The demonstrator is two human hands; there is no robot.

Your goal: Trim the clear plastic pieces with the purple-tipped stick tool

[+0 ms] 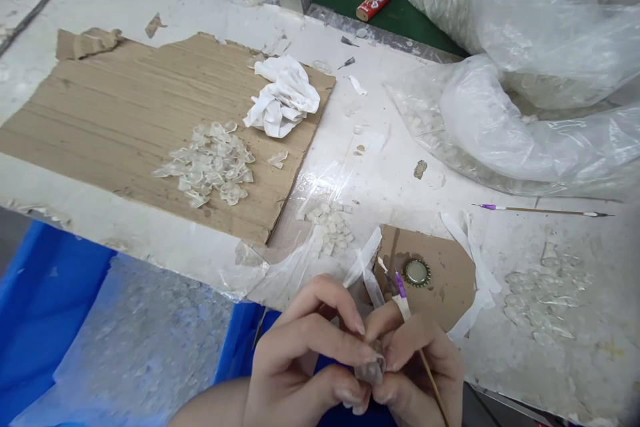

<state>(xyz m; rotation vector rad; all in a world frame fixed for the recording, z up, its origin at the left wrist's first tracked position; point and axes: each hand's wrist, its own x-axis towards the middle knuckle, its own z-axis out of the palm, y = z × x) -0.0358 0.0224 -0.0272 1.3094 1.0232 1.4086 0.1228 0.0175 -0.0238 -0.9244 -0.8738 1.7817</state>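
My left hand [305, 347] pinches a small clear plastic piece [370, 368] between its fingertips, low in the middle of the head view. My right hand [425, 360] is closed on the same piece from the other side. A thin wooden stick [433, 383], with purple wrapping and a dark pointed tip, is tucked between my right fingers. Just beyond my hands, a bottle cap [417, 272] rests upturned on a small cardboard piece [450, 270]. Small whitish squares [330, 227] are heaped to its left. My fingers cover part of the held piece.
A large cardboard sheet [125, 100] carries a pile of clear pieces [213, 163] and crumpled white cloth or paper [283, 97]. Clear pieces [543, 293] also lie at right. Plastic bags [540, 127] stand behind, near another stick [545, 211]. A blue bin [35, 293] sits lower left.
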